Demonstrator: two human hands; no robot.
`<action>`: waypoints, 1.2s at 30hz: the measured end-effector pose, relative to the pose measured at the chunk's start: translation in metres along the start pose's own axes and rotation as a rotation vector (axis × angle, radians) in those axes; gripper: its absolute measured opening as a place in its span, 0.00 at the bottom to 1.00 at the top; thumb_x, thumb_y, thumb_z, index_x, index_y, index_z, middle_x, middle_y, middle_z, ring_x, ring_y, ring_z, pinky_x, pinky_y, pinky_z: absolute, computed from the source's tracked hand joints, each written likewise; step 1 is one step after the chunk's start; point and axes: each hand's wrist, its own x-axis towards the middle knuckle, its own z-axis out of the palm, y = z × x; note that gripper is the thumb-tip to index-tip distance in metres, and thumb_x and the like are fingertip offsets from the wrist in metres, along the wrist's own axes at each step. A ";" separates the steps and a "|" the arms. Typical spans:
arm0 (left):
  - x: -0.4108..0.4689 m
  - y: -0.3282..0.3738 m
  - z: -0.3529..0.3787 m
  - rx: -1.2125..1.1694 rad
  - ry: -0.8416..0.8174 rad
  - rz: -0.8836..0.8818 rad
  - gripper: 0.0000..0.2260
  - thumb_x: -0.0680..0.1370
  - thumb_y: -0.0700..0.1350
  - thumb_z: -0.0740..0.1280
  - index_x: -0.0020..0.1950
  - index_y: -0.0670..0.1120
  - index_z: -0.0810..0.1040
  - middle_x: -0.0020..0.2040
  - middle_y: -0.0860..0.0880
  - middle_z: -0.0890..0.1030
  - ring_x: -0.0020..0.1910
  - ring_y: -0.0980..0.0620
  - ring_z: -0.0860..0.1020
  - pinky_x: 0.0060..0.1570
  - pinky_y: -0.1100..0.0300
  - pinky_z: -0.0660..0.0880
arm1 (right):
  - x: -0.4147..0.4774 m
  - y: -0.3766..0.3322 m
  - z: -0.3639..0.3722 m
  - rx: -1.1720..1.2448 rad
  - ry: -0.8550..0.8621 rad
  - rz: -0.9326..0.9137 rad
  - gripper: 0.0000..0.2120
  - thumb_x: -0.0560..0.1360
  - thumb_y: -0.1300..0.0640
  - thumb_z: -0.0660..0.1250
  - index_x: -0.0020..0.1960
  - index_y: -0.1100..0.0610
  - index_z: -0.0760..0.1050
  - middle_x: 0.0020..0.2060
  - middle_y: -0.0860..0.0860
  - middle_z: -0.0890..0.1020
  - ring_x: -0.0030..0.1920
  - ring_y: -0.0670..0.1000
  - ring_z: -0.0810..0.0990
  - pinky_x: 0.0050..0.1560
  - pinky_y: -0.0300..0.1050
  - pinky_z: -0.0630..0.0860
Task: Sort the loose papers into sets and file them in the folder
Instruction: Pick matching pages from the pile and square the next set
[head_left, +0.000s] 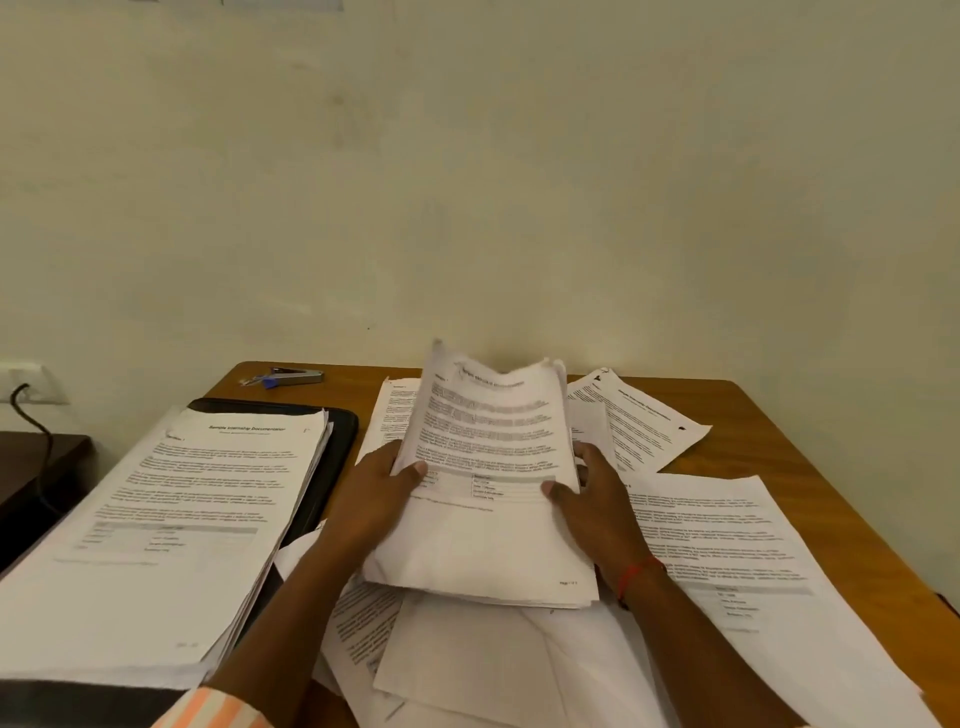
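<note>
A bundle of printed sheets (483, 447) is lifted and tilted up over the table's middle. My left hand (374, 493) grips its left edge, thumb on the top page. My right hand (592, 493) grips the right edge, thumb also on top. Under and around the bundle lie loose papers (727, 545), spread to the right and toward me. On the left a thick sorted stack of sheets (171, 519) lies on a black folder (332, 441), which shows only along its far and right border.
A stapler (293, 375) lies at the wooden table's (779, 431) far left corner. The pale wall stands right behind the table. A dark side surface and a cable from a wall socket (31, 387) are at the far left.
</note>
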 end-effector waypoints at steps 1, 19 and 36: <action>-0.001 0.002 0.001 -0.103 0.027 0.023 0.09 0.83 0.47 0.65 0.63 0.55 0.76 0.56 0.55 0.83 0.50 0.54 0.83 0.48 0.57 0.80 | 0.000 -0.003 -0.001 0.035 0.040 -0.048 0.18 0.76 0.64 0.71 0.61 0.49 0.71 0.53 0.41 0.80 0.58 0.46 0.79 0.54 0.37 0.77; -0.027 0.030 0.005 -0.398 0.258 0.363 0.14 0.77 0.49 0.71 0.61 0.57 0.73 0.52 0.64 0.83 0.51 0.61 0.83 0.41 0.68 0.80 | -0.028 -0.034 -0.002 0.361 0.100 -0.408 0.16 0.73 0.55 0.71 0.59 0.48 0.72 0.54 0.37 0.83 0.57 0.41 0.82 0.49 0.35 0.80; -0.026 0.023 0.016 -0.321 0.336 0.337 0.15 0.76 0.40 0.73 0.56 0.56 0.75 0.52 0.58 0.80 0.47 0.70 0.81 0.38 0.74 0.76 | -0.022 -0.019 0.008 0.042 0.048 -0.254 0.21 0.71 0.49 0.77 0.61 0.45 0.76 0.53 0.37 0.82 0.54 0.36 0.81 0.58 0.42 0.80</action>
